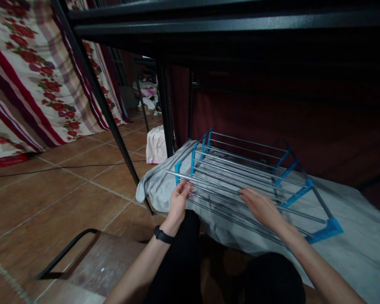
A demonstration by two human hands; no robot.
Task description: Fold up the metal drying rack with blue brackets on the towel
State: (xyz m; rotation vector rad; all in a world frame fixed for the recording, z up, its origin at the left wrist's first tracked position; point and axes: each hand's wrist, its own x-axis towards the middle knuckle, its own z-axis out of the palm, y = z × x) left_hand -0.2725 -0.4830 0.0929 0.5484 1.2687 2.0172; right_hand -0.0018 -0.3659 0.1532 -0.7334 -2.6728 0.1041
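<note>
A rack [294, 197] of thin metal rods with blue plastic end pieces lies on a grey cloth. My left hand [178, 202], with a black band at the wrist, pinches a metal rod [215, 186] close to its left end. That end sticks out past the blue corner piece [177, 168] on the left. My right hand [261, 207] has its fingers closed over the same rod around its middle; the fingertips are partly hidden. Toward the right, the rod's other end lies short of the blue corner piece [331, 229].
Black metal frame bars [190, 26] cross overhead, and a slanting leg [106, 107] stands at the left. Below left is a low seat or stool [104, 261] with a black tube. A dark cable [66, 168] crosses the tiled floor. Flowered curtains [44, 76] hang beyond.
</note>
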